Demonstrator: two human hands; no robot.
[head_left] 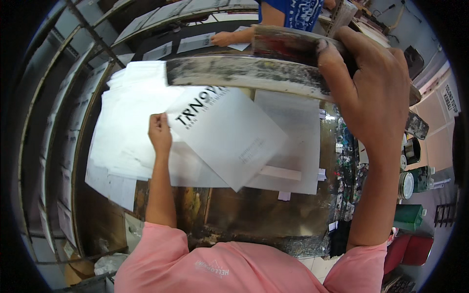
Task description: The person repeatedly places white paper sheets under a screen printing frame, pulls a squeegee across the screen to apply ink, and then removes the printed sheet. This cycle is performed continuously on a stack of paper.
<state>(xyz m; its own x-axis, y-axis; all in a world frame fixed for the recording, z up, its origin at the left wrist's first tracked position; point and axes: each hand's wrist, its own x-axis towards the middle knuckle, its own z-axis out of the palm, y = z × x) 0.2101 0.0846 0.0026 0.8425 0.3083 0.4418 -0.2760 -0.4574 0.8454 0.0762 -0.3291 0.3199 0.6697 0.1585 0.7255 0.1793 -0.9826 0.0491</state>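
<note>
Left hand pinches corner of a printed white sheet lifted over the stained bench, beside the paper stack; right hand clenched on ink-smeared screen frame, raised above bench.

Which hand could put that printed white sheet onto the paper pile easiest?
The left hand, probably. It already pinches the printed sheet at its corner, right beside the pile of white sheets. The right hand is busy gripping the ink-stained frame, raised above the table.
</note>
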